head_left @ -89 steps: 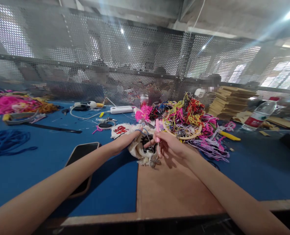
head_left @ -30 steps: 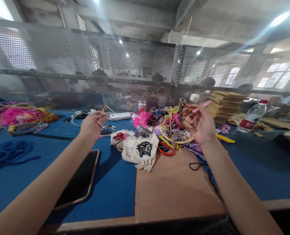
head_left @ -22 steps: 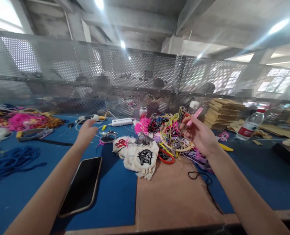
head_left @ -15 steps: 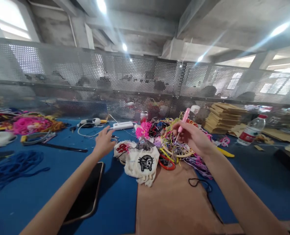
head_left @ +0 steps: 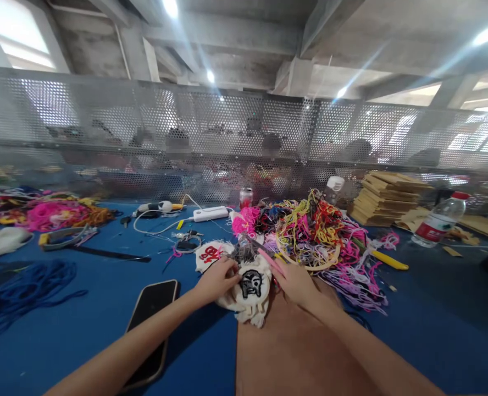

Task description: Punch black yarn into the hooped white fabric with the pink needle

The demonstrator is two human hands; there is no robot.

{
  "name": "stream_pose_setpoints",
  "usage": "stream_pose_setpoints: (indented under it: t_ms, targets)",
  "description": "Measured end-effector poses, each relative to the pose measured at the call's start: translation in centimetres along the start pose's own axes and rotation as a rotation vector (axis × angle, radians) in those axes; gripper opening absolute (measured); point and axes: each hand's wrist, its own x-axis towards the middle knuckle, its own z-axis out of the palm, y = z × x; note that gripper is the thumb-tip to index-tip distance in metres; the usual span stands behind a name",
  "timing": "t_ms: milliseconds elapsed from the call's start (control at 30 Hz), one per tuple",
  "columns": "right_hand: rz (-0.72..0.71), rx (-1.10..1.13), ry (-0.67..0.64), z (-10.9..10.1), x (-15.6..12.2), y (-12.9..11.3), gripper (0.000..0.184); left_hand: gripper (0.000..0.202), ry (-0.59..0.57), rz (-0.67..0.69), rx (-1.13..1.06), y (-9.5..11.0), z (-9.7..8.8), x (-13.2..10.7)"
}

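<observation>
A cream cloth patch with a black embroidered face (head_left: pixel 251 285) lies on the table where blue felt meets a brown board. My left hand (head_left: pixel 218 279) rests on the cloth's left edge, fingers curled over it. My right hand (head_left: pixel 292 281) sits at the cloth's right side, gripping a pink-handled needle tool (head_left: pixel 269 260) that points up and left. A second cream patch with red stitching (head_left: pixel 209 254) lies just behind the first.
A heap of coloured yarn (head_left: pixel 314 228) with a hoop lies behind my right hand. A black phone (head_left: pixel 150 323) rests by my left forearm. Farther off are a white power strip (head_left: pixel 210 214), stacked cardboard (head_left: pixel 386 197), a water bottle (head_left: pixel 437 221) and blue yarn (head_left: pixel 17 286). A perforated metal screen closes the back.
Both hands were raised and apart a second ago; they have come down together onto the face patch. The pink tool stayed in my right hand. The camera tilted slightly.
</observation>
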Motion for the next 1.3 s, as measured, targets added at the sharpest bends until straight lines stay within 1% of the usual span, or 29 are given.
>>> stream_pose_setpoints:
  t_ms: [100, 200, 300, 400, 500, 600, 900, 1167, 1300]
  targets:
    - [0.036, 0.221, -0.034, 0.4, -0.3, -0.2, 0.033, 0.021, 0.077, -0.024, -0.068, 0.2, 0.2, -0.3]
    - [0.029, 0.520, -0.073, 0.6, -0.4, -0.6, 0.033, 0.023, 0.120, -0.013, -0.249, 0.9, 0.1, -0.5]
    - [0.009, 0.798, -0.106, 0.6, -0.4, -1.2, 0.033, 0.024, 0.086, -0.008, -0.491, 1.4, -0.2, -0.6]
    - [0.009, 0.931, -0.054, 0.6, -0.6, -1.6, 0.032, 0.024, 0.029, -0.011, -0.650, 1.8, -0.3, -0.8]
    - [0.024, 0.906, 0.031, 0.5, -1.0, -2.1, 0.029, 0.025, -0.041, 0.004, -0.724, 2.0, -0.2, -1.1]
    - [0.030, 0.865, 0.052, 0.4, -1.2, -2.4, 0.026, 0.029, -0.090, 0.012, -0.711, 2.2, 0.1, -1.3]
    - [0.039, 0.843, 0.052, 0.4, -1.1, -2.3, 0.025, 0.030, -0.110, 0.052, -0.757, 2.2, 0.2, -1.4]
    - [0.045, 0.841, 0.043, 0.8, -1.1, -2.2, 0.025, 0.033, -0.122, 0.016, -0.823, 2.1, 0.4, -1.2]
    - [0.048, 0.854, 0.040, 1.0, -1.1, -2.3, 0.025, 0.035, -0.143, -0.014, -0.904, 1.9, 0.6, -1.0]
